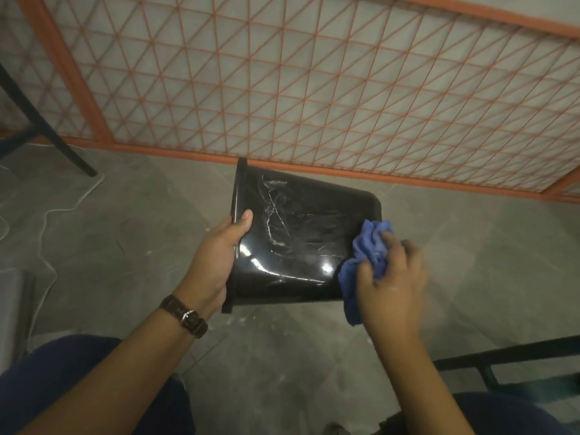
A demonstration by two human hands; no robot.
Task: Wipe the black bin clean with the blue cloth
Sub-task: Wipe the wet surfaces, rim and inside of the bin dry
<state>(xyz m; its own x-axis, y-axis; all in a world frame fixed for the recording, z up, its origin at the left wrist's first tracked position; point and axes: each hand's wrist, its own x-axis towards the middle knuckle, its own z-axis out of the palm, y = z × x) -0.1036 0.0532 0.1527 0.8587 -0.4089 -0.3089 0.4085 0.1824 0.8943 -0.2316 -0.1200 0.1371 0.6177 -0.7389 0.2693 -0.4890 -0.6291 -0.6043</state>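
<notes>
– Bin [301, 246] is lying which way?
– Sideways, held above the floor [141, 215], mouth leftward; left hand [216, 262] is gripping its rim [234, 208].
– And the cloth [367, 252]?
– Right hand [389, 284], fingers [390, 240] curled, is clutching it against the base end; the bin's length is stretching leftward from there.

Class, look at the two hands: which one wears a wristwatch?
The left hand: a brown-strapped watch sits on its wrist and grips the black bin by its rim. The right hand has a bare wrist and holds the blue cloth.

1 head-worn camera looks forward and down, close in
</notes>
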